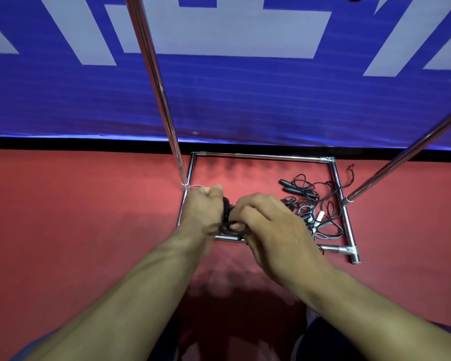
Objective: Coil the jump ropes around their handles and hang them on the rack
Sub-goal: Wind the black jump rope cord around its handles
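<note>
Both hands are gripping a dark coiled jump rope (227,220): left hand (202,211) fisted around it, right hand (267,225) pinching it, above the chrome rack (345,212) base. Remaining jump ropes (310,207) are lying tangled on the red floor (76,217) inside that base.

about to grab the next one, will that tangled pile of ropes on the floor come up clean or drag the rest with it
The tangled ropes look thin and floppy, looping over each other, so lifting one would probably drag its neighbours. Their handles look stiff and rounded, so likely the easiest part to grip. The pile looks light.
</note>
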A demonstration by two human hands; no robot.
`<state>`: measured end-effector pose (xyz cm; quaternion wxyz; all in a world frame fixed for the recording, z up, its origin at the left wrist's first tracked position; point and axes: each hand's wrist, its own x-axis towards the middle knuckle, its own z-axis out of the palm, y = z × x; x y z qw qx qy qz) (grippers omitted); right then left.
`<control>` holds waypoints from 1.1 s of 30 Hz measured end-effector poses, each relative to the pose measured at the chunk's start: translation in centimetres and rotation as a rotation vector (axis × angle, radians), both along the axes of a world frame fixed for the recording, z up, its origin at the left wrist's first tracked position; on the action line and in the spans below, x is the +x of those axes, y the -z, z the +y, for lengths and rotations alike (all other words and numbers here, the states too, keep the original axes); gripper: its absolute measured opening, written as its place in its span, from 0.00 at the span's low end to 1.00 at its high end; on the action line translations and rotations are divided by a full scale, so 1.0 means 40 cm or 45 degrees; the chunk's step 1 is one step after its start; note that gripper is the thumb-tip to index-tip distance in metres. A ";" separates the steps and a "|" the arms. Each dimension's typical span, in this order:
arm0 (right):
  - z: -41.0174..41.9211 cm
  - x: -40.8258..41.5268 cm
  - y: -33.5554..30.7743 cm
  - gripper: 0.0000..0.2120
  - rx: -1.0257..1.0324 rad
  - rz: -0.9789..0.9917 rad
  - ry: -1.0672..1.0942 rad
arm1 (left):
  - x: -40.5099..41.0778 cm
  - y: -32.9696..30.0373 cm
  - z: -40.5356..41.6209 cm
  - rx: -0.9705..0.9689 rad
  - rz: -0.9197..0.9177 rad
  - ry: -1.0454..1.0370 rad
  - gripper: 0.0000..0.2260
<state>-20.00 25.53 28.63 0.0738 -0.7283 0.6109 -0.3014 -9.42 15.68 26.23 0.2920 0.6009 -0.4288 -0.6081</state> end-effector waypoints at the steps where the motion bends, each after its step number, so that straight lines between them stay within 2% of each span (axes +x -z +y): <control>1: -0.003 0.000 0.003 0.06 -0.025 -0.034 -0.018 | 0.002 -0.004 0.002 -0.002 -0.007 0.002 0.15; 4: -0.011 0.003 0.008 0.08 -0.042 -0.247 0.089 | 0.005 -0.013 0.003 -0.068 -0.076 0.057 0.15; 9: -0.016 -0.006 -0.011 0.17 0.226 -0.864 0.159 | 0.011 -0.020 -0.011 -0.275 -0.245 0.159 0.11; 11: -0.020 -0.013 -0.027 0.21 0.240 -0.955 0.143 | 0.010 -0.023 -0.015 -0.365 -0.254 0.170 0.11; 14: -0.034 -0.022 -0.035 0.14 0.154 -0.928 0.161 | 0.008 -0.028 -0.010 -0.420 -0.185 0.164 0.10; 17: -0.047 -0.031 -0.033 0.09 0.211 -1.216 0.273 | 0.000 -0.040 0.003 -0.423 -0.078 0.117 0.09; 19: -0.050 -0.035 -0.029 0.09 0.253 -1.379 0.374 | -0.005 -0.049 0.012 -0.401 0.018 0.051 0.09; 23: -0.054 -0.039 -0.019 0.10 0.270 -1.325 0.480 | -0.013 -0.060 0.024 -0.446 0.078 0.026 0.10; 28: -0.049 -0.038 -0.012 0.08 0.431 -1.305 0.571 | -0.015 -0.064 0.030 -0.558 0.089 0.038 0.08; 33: -0.043 -0.038 -0.015 0.08 0.552 -1.282 0.591 | -0.013 -0.066 0.032 -0.654 -0.041 0.106 0.09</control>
